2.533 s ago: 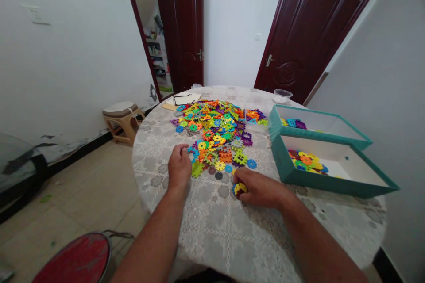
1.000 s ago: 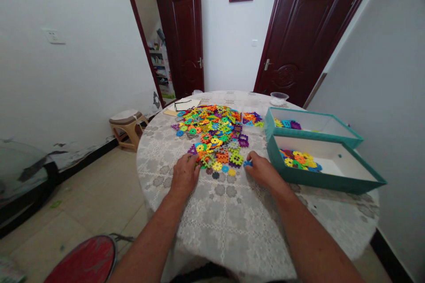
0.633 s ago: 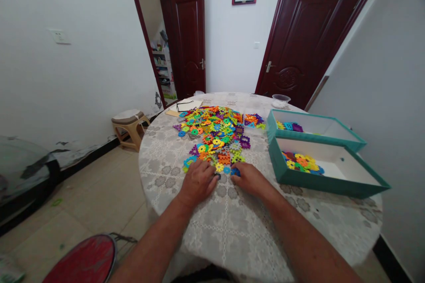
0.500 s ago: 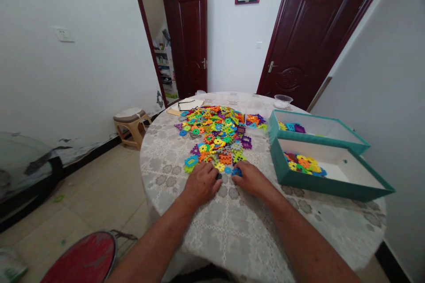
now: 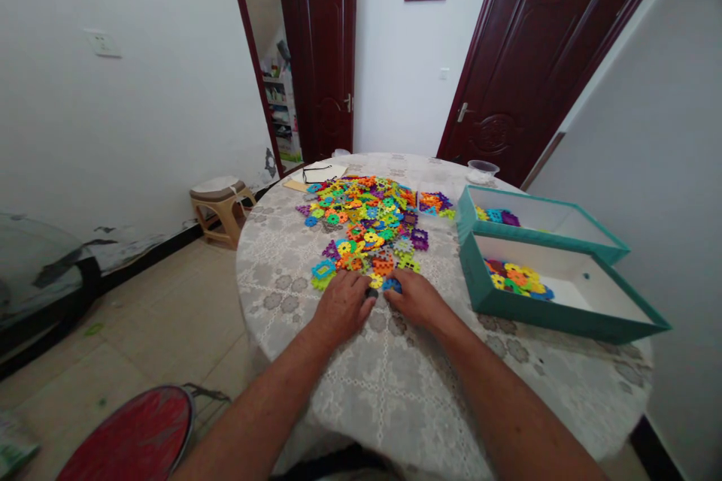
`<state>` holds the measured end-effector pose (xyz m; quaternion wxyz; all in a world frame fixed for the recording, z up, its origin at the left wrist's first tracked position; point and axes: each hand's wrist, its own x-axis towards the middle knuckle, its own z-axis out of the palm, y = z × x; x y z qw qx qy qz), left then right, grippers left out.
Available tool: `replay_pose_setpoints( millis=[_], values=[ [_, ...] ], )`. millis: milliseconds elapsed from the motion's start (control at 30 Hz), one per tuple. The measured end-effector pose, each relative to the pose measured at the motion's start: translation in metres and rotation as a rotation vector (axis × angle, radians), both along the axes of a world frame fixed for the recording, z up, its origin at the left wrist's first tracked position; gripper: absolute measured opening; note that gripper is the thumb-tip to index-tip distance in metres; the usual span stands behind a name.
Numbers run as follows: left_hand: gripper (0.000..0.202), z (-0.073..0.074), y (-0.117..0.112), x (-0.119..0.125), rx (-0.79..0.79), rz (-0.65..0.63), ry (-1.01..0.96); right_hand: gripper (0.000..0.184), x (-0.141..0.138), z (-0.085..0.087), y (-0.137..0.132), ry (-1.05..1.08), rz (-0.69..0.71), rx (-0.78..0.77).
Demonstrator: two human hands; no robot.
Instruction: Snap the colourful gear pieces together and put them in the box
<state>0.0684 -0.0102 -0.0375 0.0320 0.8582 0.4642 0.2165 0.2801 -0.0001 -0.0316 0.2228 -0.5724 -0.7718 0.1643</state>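
Left hand (image 5: 341, 306) palm-down by dark piece (image 5: 371, 291), right hand (image 5: 418, 301) on blue piece (image 5: 392, 285); grips hidden. Likely best: slide clear of pile (image 5: 366, 222), then pinch.

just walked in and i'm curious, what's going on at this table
A person's two hands lie palm-down at the near edge of a heap of colourful plastic pieces on a round table. The left hand and right hand almost meet, touching loose pieces; whether either grip has closed is unclear. To the right, the nearer teal box holds a small pile of pieces, the farther teal box a few.
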Motion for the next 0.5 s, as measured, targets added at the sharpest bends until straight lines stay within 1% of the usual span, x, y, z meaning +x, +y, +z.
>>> replay_pose_setpoints(
  millis=[100, 200, 367, 433, 500],
  values=[
    [0.026, -0.005, 0.003, -0.001, -0.004, -0.026, -0.056, 0.009, -0.002, 0.001, 0.003, -0.017, -0.029, 0.024],
    [0.03, -0.006, 0.003, -0.001, 0.012, -0.027, -0.081, 0.011, -0.001, 0.005, 0.003, 0.021, -0.016, 0.011],
    [0.017, -0.004, -0.002, 0.0, 0.045, 0.05, -0.005, 0.014, 0.004, 0.007, -0.005, 0.192, 0.033, -0.038],
    [0.012, -0.004, -0.003, -0.001, 0.05, 0.066, 0.022, 0.02, 0.004, 0.006, -0.009, 0.256, 0.067, -0.036],
    [0.011, -0.005, -0.002, -0.001, 0.053, 0.065, 0.044, 0.026, 0.0, 0.005, -0.011, 0.277, 0.106, -0.029]
  ],
)
